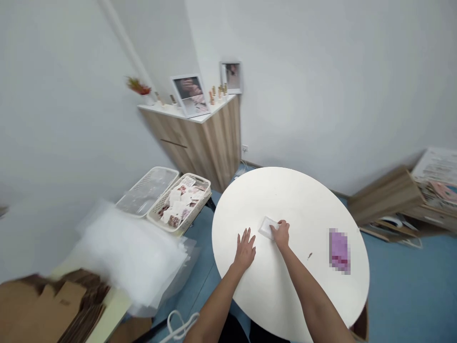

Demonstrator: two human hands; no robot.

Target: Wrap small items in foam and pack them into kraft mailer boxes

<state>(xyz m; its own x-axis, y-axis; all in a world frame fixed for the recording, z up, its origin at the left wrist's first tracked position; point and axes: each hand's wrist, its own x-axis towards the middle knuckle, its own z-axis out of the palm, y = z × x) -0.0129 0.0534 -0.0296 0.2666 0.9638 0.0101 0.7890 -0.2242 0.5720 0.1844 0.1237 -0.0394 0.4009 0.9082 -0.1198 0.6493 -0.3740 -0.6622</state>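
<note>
Atop the round white tabletop, the hands lie apart, the left hand flat and spread, the right hand curled onto a small white packet, likely light and thin, best pinched by its free edge

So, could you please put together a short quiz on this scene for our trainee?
1. True or false: the right hand rests on a small white packet lying on the round white table.
2. Multiple choice: what is the left hand pressed on? A) cardboard B) the tabletop C) a purple item
3. Short answer: what lies inside the white basket beside the table?

Key: 1. True. 2. B. 3. Small flat packets, some white and some printed.
</note>
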